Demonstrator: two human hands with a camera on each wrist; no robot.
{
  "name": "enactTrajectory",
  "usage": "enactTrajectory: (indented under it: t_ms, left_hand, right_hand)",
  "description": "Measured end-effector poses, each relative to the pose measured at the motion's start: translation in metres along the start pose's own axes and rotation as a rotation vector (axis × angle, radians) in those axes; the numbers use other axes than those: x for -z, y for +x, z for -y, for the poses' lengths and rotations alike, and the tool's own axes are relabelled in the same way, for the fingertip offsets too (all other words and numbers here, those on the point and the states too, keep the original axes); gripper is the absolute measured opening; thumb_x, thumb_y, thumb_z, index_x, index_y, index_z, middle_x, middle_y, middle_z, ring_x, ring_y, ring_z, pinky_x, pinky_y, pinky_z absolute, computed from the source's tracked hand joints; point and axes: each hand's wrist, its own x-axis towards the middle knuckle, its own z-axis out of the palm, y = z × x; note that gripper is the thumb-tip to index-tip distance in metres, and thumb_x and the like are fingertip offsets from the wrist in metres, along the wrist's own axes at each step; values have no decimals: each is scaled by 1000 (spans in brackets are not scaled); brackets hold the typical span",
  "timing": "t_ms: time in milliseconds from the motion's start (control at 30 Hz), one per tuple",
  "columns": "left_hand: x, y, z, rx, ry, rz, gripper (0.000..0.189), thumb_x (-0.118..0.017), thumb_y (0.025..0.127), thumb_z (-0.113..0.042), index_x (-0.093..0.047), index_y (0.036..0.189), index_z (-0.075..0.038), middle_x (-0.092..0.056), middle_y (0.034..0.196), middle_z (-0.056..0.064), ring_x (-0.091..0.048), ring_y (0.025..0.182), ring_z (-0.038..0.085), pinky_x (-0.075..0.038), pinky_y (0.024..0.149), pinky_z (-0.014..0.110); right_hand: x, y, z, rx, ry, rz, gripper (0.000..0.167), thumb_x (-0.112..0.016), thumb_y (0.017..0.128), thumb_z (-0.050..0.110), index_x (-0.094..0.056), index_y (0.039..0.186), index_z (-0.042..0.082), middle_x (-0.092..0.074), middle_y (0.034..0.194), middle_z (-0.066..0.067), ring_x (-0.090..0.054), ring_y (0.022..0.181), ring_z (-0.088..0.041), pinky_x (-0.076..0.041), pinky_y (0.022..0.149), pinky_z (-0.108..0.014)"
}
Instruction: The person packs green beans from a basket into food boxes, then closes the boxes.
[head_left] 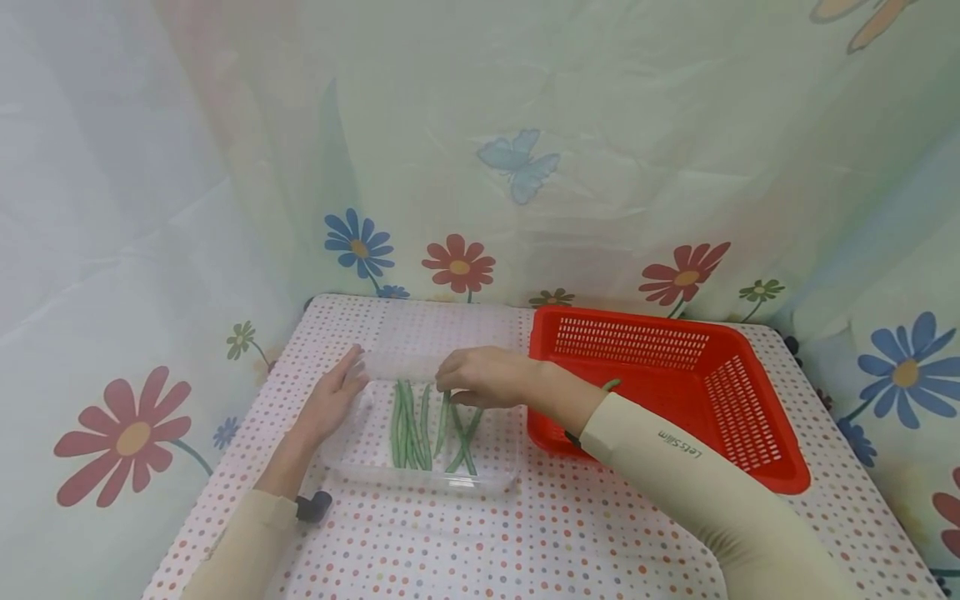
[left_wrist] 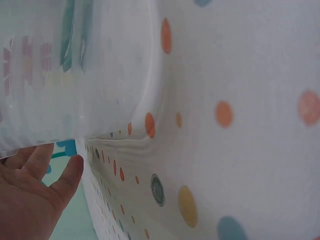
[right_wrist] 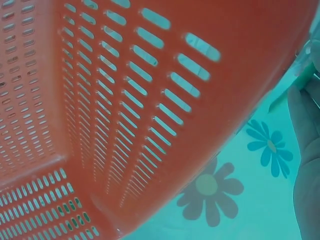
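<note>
A clear plastic container (head_left: 360, 446) lies on the dotted tablecloth with several green beans (head_left: 405, 429) lengthwise in its middle. Two more beans (head_left: 467, 454) cross each other toward its right side. My right hand (head_left: 483, 377), over the container's right half, pinches a green bean (head_left: 442, 427) by its upper end, the bean hanging downward. My left hand (head_left: 335, 402) rests at the container's left edge, its fingers extended. In the left wrist view, those fingers (left_wrist: 67, 180) show beside the container's clear wall (left_wrist: 115, 75).
A red perforated basket (head_left: 757, 417) stands right of the container, under my right forearm; a green bean (head_left: 612, 384) shows inside it. Behind the container lies a clear flat lid (head_left: 450, 325). Flower-printed curtains (head_left: 525, 250) hang around the table.
</note>
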Motion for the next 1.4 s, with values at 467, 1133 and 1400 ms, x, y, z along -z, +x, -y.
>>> enactTrajectory:
  t_ms: [467, 1133, 1400]
  left_hand:
    - [0, 0, -1, 11, 3, 3, 61, -43, 112, -31, -20, 168, -27, -24, 174, 5, -19, 162, 33, -15, 132, 58]
    - [3, 1, 1, -3, 14, 11, 61, -43, 112, -33, -20, 168, -27, -23, 174, 4, -18, 162, 33, -14, 132, 59]
    - [1, 1, 3, 10, 23, 8, 61, -43, 112, -33, -19, 168, -29, -23, 174, 4, -18, 162, 33, -14, 132, 59]
  right_hand:
    - [0, 0, 1, -27, -26, 25, 41, -79, 95, 31, -72, 134, 21, -71, 138, 2, -63, 132, -15, -55, 109, -30]
    - [-2, -66, -29, -118, -168, -175, 60, -72, 97, 45, -58, 150, 21, -57, 154, 0, -52, 146, -23, -48, 119, -44]
    - [-8, -114, -57, -179, -187, -242, 64, -72, 96, 46, -57, 151, 18, -55, 157, -4, -52, 145, -29, -50, 116, -50]
